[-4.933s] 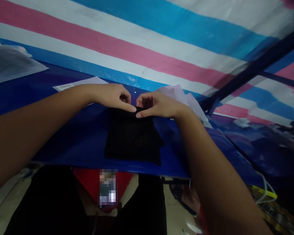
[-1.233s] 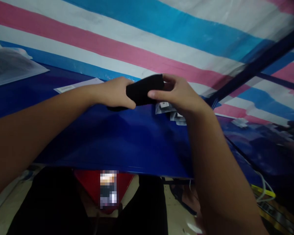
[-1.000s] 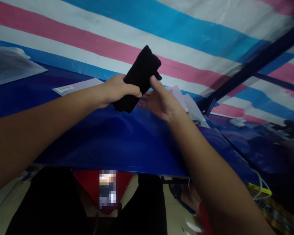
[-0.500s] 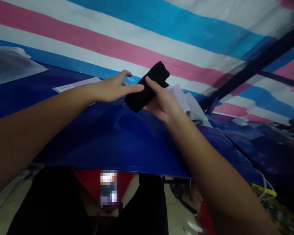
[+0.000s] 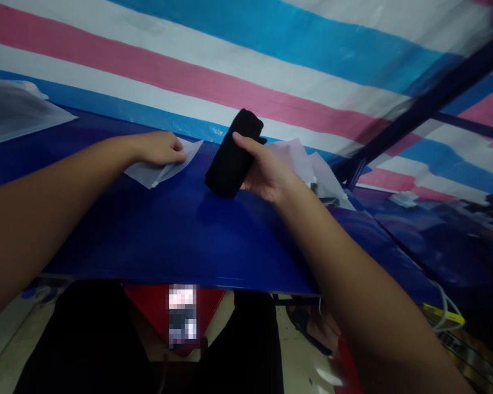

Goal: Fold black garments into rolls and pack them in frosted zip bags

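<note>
- Clearly black all over, the roll (image 5: 230, 164) is a soft-looking, thick tube of cloth, matte and unpatterned, with rounded edges; a small fold juts out on its right side, near the upper end.
- It is in the right hand (image 5: 263, 167), in mid-view, tilted with its upper end leaning to the right and away from the wearer. Its lower end sits just over the counter (image 5: 168, 230); whether it touches cannot be told.
- The right hand's fingers are closed around the roll: the thumb lies along the face in view, the others go behind it and are mostly hidden.
- The left hand (image 5: 158, 149) has its fingers curled in, gripping the bag (image 5: 158, 176), a whitish, see-through sleeve with a paler strip across it. It lies near the roll, to its left, well apart from it; the hand covers its middle.
- More pale bags (image 5: 293, 156) lie beyond the right wrist, something dark showing in the lower one; the right arm hides part of them.
- A grey bag (image 5: 22, 112) rests at the far left of the counter.
- Striped sheeting (image 5: 246, 82) in blue, white and pink rises behind, and a dark post (image 5: 427, 104) slants up at the right.
- Below the counter edge, a pixelated patch (image 5: 183, 314) lies over a red seat (image 5: 148, 301), between the wearer's dark-clad legs.
- At the lower right are a pale cable (image 5: 443, 306) and another person's foot (image 5: 312, 328), partly hidden.
</note>
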{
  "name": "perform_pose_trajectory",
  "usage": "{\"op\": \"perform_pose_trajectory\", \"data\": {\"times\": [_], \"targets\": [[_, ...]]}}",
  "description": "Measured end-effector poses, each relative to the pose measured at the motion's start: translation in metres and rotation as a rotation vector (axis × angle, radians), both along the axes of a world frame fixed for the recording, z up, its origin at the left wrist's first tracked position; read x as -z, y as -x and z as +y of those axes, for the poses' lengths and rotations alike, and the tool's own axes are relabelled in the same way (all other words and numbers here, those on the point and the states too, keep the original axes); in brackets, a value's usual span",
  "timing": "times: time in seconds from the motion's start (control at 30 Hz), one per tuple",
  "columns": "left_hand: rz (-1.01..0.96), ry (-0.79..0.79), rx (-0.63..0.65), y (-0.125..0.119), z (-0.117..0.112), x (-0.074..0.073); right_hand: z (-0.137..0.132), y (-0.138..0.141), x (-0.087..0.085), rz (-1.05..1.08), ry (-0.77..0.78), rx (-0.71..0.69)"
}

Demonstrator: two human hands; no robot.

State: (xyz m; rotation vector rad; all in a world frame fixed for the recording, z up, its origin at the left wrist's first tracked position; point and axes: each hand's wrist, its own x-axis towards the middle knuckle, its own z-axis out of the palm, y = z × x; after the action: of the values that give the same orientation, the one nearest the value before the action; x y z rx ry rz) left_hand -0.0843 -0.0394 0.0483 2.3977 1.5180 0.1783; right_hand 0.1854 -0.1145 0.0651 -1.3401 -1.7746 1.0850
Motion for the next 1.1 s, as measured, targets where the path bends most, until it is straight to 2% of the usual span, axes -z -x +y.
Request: {"op": "perform_pose_trajectory", "data": {"times": [0.1, 0.23, 0.33, 0.43, 0.63, 0.73, 0.87, 0.93, 1.0, 1.1], "targets": [[-0.061, 0.063, 0.036, -0.026, -0.012, 0.001, -0.007, 0.005, -0.002, -0.041, -0.005, -0.026], [-0.223, 0.174, 0.121, -0.043, -0.025, 0.0, -0.008, 0.012, 0.006, 0.109, 0.166, -0.067], [-0.309, 0.217, 0.027, -0.043, -0.033, -0.004, -0.004, 0.013, 0.014, 0.21, 0.29, -0.069], [-0.358, 0.217, -0.088, -0.044, -0.042, -0.009, -0.003, 0.012, 0.015, 0.211, 0.3, -0.052], [-0.483, 0.141, -0.056, -0.048, -0.044, -0.01, -0.013, 0.011, 0.001, 0.008, 0.223, -0.018], [-0.478, 0.072, -0.083, -0.048, -0.039, -0.011, -0.016, 0.008, -0.007, -0.127, 0.189, -0.007], [-0.55, -0.038, -0.176, -0.05, -0.041, -0.023, -0.018, 0.006, -0.011, -0.203, 0.188, -0.066], [-0.568, -0.113, -0.139, -0.053, -0.048, -0.03, -0.019, 0.007, -0.011, -0.201, 0.201, -0.097], [-0.528, -0.208, -0.048, -0.058, -0.056, -0.035, -0.021, 0.01, -0.011, -0.181, 0.208, -0.121], [-0.438, -0.289, 0.05, -0.066, -0.066, -0.038, -0.023, 0.014, -0.013, -0.194, 0.155, -0.13]]}}
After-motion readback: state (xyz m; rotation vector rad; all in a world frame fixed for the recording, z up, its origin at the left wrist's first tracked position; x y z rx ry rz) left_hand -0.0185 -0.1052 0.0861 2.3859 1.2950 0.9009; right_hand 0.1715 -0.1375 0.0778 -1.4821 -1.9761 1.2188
